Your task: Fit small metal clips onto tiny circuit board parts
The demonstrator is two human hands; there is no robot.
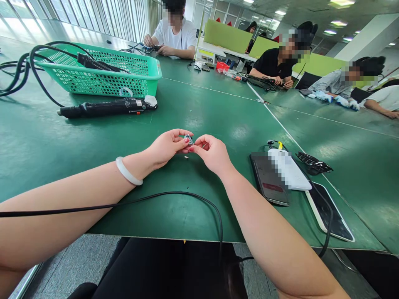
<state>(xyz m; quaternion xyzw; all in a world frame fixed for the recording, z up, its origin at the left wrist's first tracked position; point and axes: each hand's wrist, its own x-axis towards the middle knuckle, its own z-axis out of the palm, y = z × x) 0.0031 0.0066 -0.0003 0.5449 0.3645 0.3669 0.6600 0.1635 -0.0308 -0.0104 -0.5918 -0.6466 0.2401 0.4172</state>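
Between the fingertips of my left hand (pixel 170 145) is a small grey-and-dark part (pixel 188 139), too small to name exactly. My left hand is closed in a pinch on it. My right hand (pixel 213 153) is beside it, thumb and forefinger pinched together at the part's right side; whether they hold something tiny is hidden. A tiny pale scrap (pixel 186 157) lies on the green tabletop (pixel 174 178) just under my fingers. A white bangle (pixel 129 171) is around my left wrist.
A green plastic basket (pixel 106 79) with black cables stands at the back left, a black electric screwdriver (pixel 107 107) in front of it. To my right lie a dark phone (pixel 270 178), a white device (pixel 288 168), another phone (pixel 330 211) and black glasses (pixel 314 162). A black cable (pixel 174 192) crosses over my left forearm. Several people sit around.
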